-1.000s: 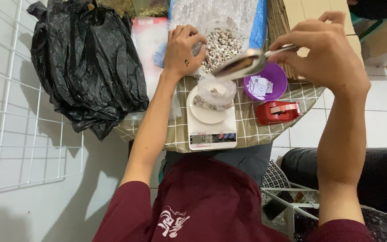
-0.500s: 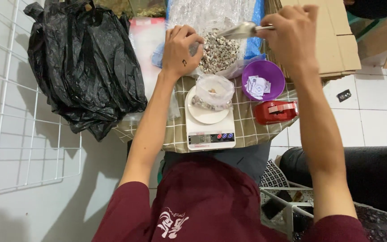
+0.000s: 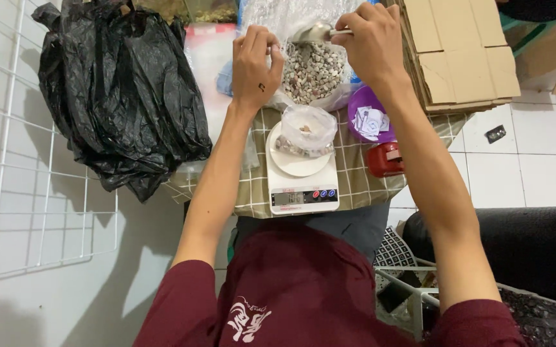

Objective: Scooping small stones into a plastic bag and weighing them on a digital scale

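My right hand (image 3: 373, 40) grips the handle of a metal scoop (image 3: 315, 32), whose bowl hangs over the mouth of a big clear bag of small pebble-like pieces (image 3: 311, 72). My left hand (image 3: 255, 63) pinches the left rim of that bag and holds it open. Below the bag, a small clear bag (image 3: 307, 130) with a few pieces in it sits on the round plate of a white kitchen scale (image 3: 300, 186). The scale rests on a small table with a checked cloth (image 3: 361, 183).
A purple bowl with paper slips (image 3: 369, 122) and a red tape dispenser (image 3: 386, 159) stand right of the scale. Black plastic bags (image 3: 120, 96) are piled at the left, a stack of flattened cardboard (image 3: 461, 54) at the right. A white wire grid (image 3: 27, 167) leans further left.
My right hand has carried the scoop from above the small bag on the scale up and back to the big bag. My left hand has stayed on the bag's rim.
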